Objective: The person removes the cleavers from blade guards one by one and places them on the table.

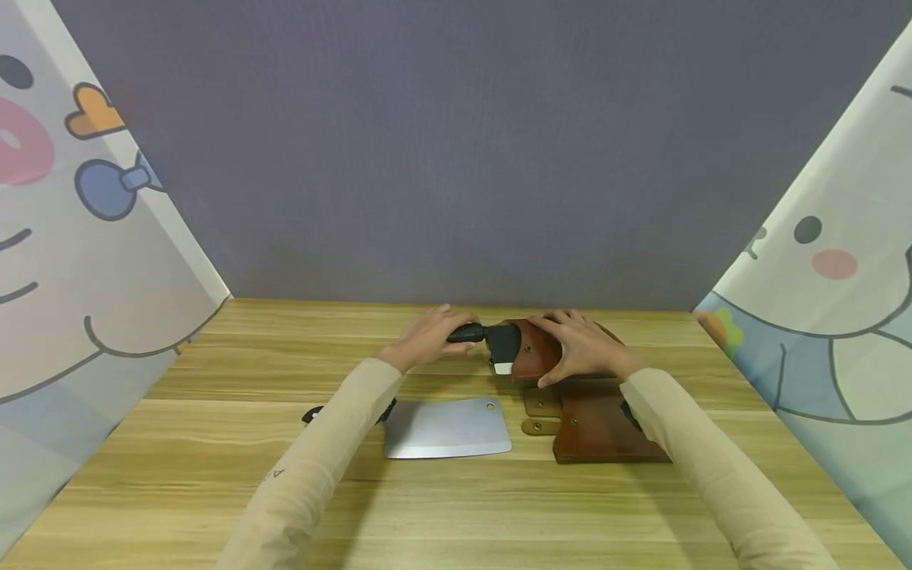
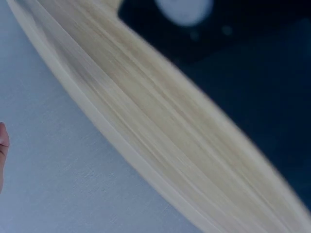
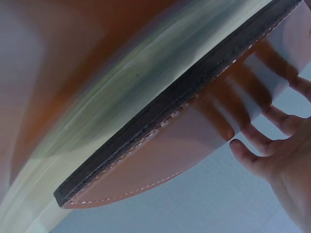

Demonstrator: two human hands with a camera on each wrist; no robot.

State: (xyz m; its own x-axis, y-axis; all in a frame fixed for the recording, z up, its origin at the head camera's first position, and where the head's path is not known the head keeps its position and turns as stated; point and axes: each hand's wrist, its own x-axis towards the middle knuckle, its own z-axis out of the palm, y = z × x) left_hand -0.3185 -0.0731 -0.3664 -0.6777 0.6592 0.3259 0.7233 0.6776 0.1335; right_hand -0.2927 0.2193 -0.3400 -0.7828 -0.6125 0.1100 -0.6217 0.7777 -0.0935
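My left hand [image 1: 433, 339] grips the black handle [image 1: 466, 332] of a cleaver, back near the table's far edge. The cleaver's dark blade [image 1: 504, 346], with a pale lower edge, is partly inside a brown leather sheath [image 1: 536, 348]. My right hand [image 1: 580, 348] holds that sheath from above, thumb on the near side and fingers toward the far side. In the right wrist view, the fingers [image 3: 250, 155] meet the edge of the stitched leather sheath [image 3: 146, 170]. Only a bit of the left hand [image 2: 2, 155] shows in the left wrist view.
A silver cleaver [image 1: 449, 429] lies nearer on the wooden table [image 1: 456, 507], its black handle partly behind the left sleeve. A second brown sheath [image 1: 598, 435] with snap straps [image 1: 539, 427] lies under the right forearm. A grey wall [image 1: 456, 158] stands behind the table.
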